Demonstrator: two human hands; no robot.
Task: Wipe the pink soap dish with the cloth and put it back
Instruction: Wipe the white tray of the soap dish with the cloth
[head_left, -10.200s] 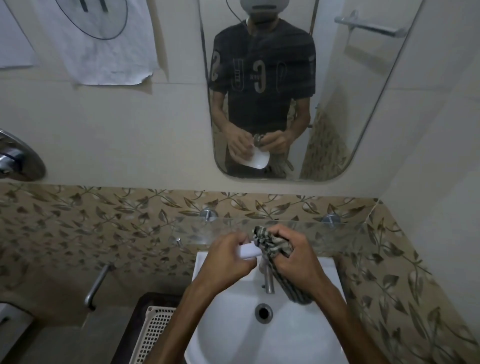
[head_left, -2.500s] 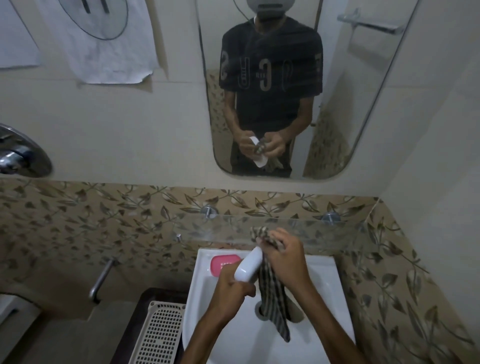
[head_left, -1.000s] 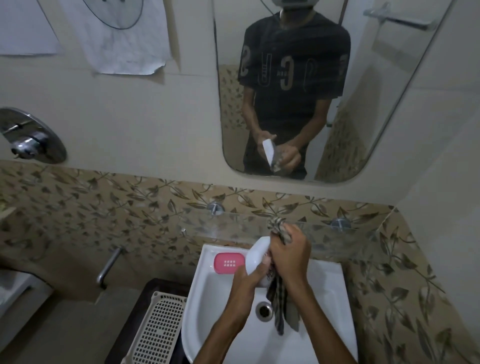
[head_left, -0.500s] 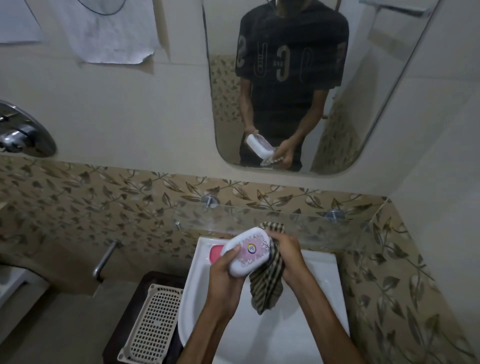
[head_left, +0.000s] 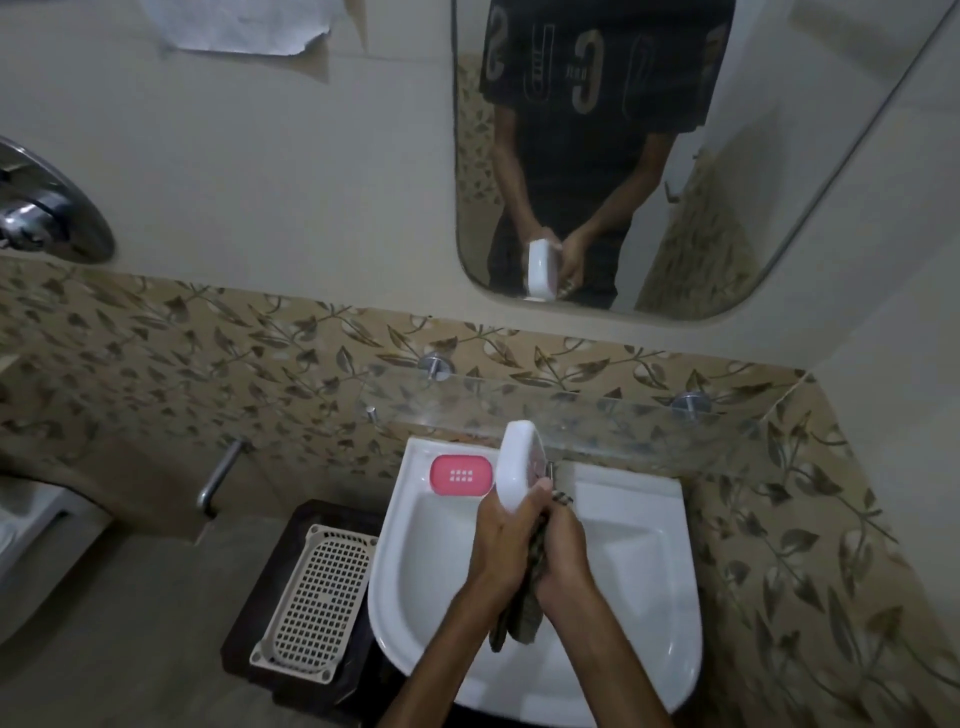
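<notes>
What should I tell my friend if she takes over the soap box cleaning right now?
Left hand: holds the white soap dish cover upright over the washbasin.
Right hand: grips the checked cloth bunched against the cover's lower part.
Pink soap dish tray: sits on the basin's back left corner.
Done: cannot tell how much is wiped.
Left: finish wiping, rejoin the parts, put it back.

A single head-worn wide-angle camera looks forward and steeply down at the white sink (head_left: 644, 525) from close above it. The basin fills the lower centre of the frame, while the mirror (head_left: 810, 171) on the wall behind the sink sits higher up and faces back toward the camera.
</notes>
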